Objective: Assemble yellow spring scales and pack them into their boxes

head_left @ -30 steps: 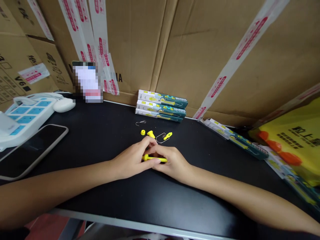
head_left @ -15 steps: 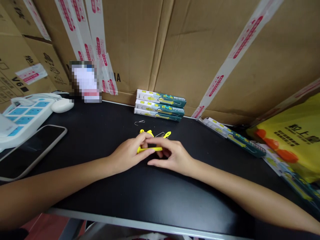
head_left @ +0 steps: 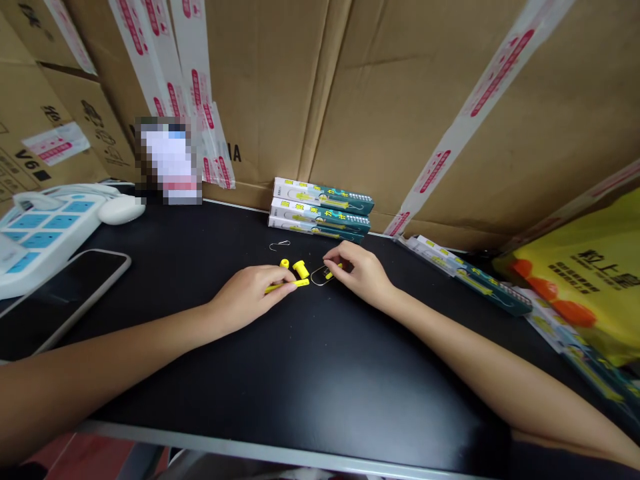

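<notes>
My left hand is closed on a thin yellow plastic strip, whose end sticks out past the thumb. My right hand pinches a bent metal wire hook low over the table, its curved end pointing left. Under the right fingertips is a yellow plastic piece, partly covered, with what looks like a small spring beside it. Between the hands lie a flanged yellow plastic tube and a small yellow cap. Farther back rests another wire hook.
Several printed slim boxes are stacked at the back, with more boxes along the right. A yellow bag stands far right. On the left are a power strip, a white rounded object and a phone. Cardboard walls the back.
My hands have moved apart. The right hand went back and right to the wire hook, while the left kept the yellow strip and shifted slightly left, uncovering the tube and cap.
</notes>
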Tool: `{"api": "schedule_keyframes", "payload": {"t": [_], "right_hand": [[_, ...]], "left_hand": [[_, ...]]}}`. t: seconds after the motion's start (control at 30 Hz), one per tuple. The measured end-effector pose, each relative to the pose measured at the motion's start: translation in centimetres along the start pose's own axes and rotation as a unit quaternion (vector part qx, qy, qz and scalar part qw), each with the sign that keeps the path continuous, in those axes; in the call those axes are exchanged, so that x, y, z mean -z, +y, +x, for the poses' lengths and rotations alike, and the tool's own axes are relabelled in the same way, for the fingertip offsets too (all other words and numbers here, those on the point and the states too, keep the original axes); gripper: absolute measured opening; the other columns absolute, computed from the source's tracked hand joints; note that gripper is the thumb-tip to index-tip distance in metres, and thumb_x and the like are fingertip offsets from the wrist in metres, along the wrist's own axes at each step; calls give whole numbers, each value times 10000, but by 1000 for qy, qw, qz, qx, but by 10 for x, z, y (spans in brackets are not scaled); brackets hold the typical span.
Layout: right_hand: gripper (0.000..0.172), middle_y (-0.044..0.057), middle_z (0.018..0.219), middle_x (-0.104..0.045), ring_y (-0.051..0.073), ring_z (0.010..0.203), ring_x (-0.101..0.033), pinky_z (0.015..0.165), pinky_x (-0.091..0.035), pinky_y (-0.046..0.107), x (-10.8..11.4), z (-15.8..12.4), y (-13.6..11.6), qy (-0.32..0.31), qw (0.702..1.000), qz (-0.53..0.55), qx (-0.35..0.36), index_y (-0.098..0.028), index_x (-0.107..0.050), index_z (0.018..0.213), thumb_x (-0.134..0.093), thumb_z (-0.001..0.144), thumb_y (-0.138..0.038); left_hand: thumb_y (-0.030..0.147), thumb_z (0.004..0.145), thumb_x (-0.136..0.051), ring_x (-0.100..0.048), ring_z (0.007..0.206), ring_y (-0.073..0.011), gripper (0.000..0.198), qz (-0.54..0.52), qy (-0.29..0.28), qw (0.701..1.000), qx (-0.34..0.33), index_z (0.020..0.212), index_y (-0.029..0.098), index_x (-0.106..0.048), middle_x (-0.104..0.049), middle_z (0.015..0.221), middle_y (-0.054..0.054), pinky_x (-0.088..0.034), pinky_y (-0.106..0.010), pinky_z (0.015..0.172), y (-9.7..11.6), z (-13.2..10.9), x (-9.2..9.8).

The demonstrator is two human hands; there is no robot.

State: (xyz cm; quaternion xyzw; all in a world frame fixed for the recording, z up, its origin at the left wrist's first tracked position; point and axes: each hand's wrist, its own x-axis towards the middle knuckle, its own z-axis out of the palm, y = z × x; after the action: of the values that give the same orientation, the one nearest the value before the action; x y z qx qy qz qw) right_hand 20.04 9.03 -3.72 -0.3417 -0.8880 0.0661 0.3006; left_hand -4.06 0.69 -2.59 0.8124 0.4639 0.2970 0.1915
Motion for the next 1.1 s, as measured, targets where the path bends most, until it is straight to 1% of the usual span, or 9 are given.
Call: {"api": "schedule_keyframes", "payload": {"t": [0.17,0.3,0.37,0.47,0.7,0.83,0.93,1.03,1.1], "right_hand": [[140,60,855,-624,182,821,-578,741,-465,314,5,25,-8,-38,997,-40,48,-174,-657,933,-534,896,-229],[149,67,906,-640,196,859,-577,742,-441,321,-1,69,-18,-145,984,-72,70,-195,-658,970,-549,873,-223],[174,60,882,-642,186,823,-577,745,-428,322,-8,91,-23,-187,978,-75,54,-199,-653,998,-588,838,-217],[220,50,836,-651,165,732,-570,674,-411,304,-17,119,-31,-297,951,-81,-3,-201,-651,1011,-639,791,-213],[241,15,569,-611,137,448,-517,448,-361,267,-24,154,-45,-389,916,-74,-55,-138,-661,941,-671,753,-288],[132,0,545,-590,122,444,-526,426,-374,237,-18,153,-43,-378,924,-52,-41,-129,-629,851,-660,736,-186],[62,10,644,-627,97,491,-558,441,-407,203,0,139,-39,-342,939,-26,-36,-140,-583,845,-583,786,-121],[21,-31,614,-583,67,444,-514,415,-399,179,23,109,-35,-258,960,91,-55,-158,-555,872,-543,857,-166],[80,-47,589,-530,56,453,-475,413,-387,169,34,78,-34,-204,963,163,-61,-155,-573,808,-592,845,-223]], "left_hand": [[306,914,-511,-637,744,-145,205,-5,-7,1000,20,908,187,-678,-714,878,-14,-436,-245,666,-2,2,-1],[313,918,-503,-629,745,-150,214,3,-10,1000,21,894,184,-672,-708,866,-16,-430,-250,673,-3,3,-1],[323,924,-493,-625,741,-150,227,6,-11,1000,23,886,183,-669,-704,858,-16,-430,-251,672,-3,3,-1],[319,927,-492,-631,758,-152,223,0,-16,1000,25,890,184,-666,-708,870,-16,-432,-252,685,-3,2,-2],[329,930,-492,-628,752,-149,223,-12,-17,999,29,885,190,-660,-709,869,-10,-411,-246,678,-8,2,-5],[329,936,-482,-606,738,-138,214,-29,-8,999,31,859,191,-626,-678,834,2,-393,-237,673,-7,1,-4],[327,957,-437,-567,685,-123,215,-39,-3,999,22,861,188,-569,-618,764,19,-373,-233,654,-4,-2,-1],[317,977,-381,-508,612,-110,188,-41,5,999,22,921,195,-512,-533,690,47,-345,-231,613,0,-4,3],[318,982,-365,-484,589,-105,179,-35,13,999,25,937,199,-491,-501,679,55,-330,-234,596,3,-5,4]]}}
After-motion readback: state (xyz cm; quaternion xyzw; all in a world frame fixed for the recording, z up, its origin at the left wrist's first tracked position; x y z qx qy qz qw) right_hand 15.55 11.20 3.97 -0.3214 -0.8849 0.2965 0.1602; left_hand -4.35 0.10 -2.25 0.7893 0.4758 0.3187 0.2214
